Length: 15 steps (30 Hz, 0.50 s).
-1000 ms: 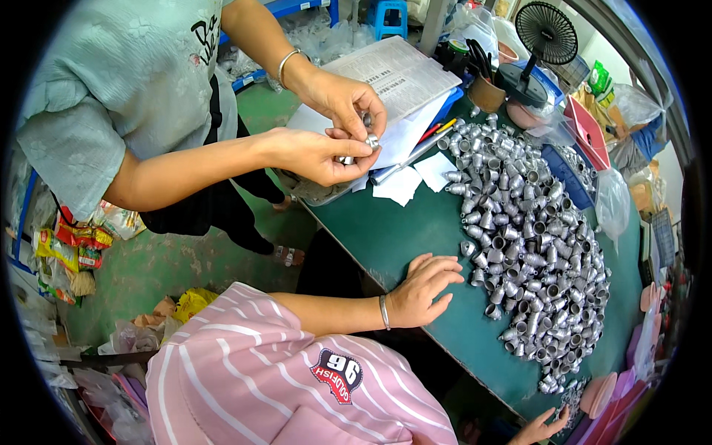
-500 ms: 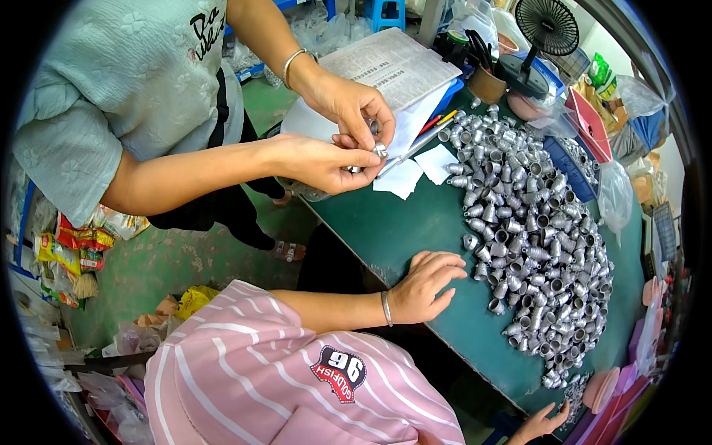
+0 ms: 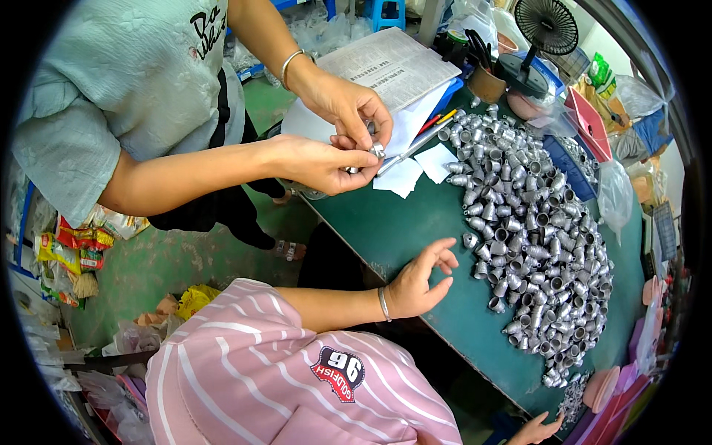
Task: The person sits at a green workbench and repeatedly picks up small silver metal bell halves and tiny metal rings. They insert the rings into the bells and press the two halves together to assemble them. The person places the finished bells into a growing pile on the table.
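Note:
My left hand (image 3: 423,280), with a bracelet at its wrist, is just above the near edge of the green table (image 3: 356,215). Its fingers are apart and hold nothing. A loose silver metal cap (image 3: 469,241) lies closest to it, beside a large heap of silver metal caps (image 3: 530,245). At the lower right, partly cut off, my right hand (image 3: 538,430) has its fingers stretched out with nothing seen in them. Small metal bits (image 3: 572,400) lie close to those fingers. Across from me, a co-worker's hands (image 3: 348,137) hold small silver metal parts, partly hidden by the fingers.
Newspaper (image 3: 400,70), white paper slips (image 3: 436,162) and pens (image 3: 437,122) lie at the far side. A black fan (image 3: 547,28), a blue tray (image 3: 569,167) and a pink bin (image 3: 589,122) stand behind the heap. A pink container (image 3: 599,389) is at lower right.
My left hand has turned and drawn slightly back from the heap, its fingers now raised. My right hand has shifted a little down and away from the small bits.

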{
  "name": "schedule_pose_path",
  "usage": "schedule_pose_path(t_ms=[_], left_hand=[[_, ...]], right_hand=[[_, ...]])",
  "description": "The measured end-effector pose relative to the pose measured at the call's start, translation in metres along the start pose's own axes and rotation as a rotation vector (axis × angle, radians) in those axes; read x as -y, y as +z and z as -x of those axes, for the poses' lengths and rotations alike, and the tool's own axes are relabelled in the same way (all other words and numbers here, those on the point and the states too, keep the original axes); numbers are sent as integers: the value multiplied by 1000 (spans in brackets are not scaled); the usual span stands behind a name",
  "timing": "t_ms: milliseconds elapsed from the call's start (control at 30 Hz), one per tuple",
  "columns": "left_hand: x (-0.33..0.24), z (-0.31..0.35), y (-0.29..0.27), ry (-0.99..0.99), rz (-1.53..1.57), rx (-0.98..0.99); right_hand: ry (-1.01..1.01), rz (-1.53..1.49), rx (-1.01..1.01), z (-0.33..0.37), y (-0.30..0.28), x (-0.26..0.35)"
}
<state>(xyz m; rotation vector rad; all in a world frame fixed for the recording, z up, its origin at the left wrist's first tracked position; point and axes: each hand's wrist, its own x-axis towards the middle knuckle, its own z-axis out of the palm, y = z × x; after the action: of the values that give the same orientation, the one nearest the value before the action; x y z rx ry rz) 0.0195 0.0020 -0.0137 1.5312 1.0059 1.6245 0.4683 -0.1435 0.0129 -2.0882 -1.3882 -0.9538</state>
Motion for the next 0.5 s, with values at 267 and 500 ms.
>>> schedule_pose_path(t_ms=[267,500], left_hand=[[1,1,-3,-9,-42,44],[3,1,-4,-11,-69,62]], right_hand=[[62,61,21,24,15,-22],[-21,160,-146,2,4,-43]])
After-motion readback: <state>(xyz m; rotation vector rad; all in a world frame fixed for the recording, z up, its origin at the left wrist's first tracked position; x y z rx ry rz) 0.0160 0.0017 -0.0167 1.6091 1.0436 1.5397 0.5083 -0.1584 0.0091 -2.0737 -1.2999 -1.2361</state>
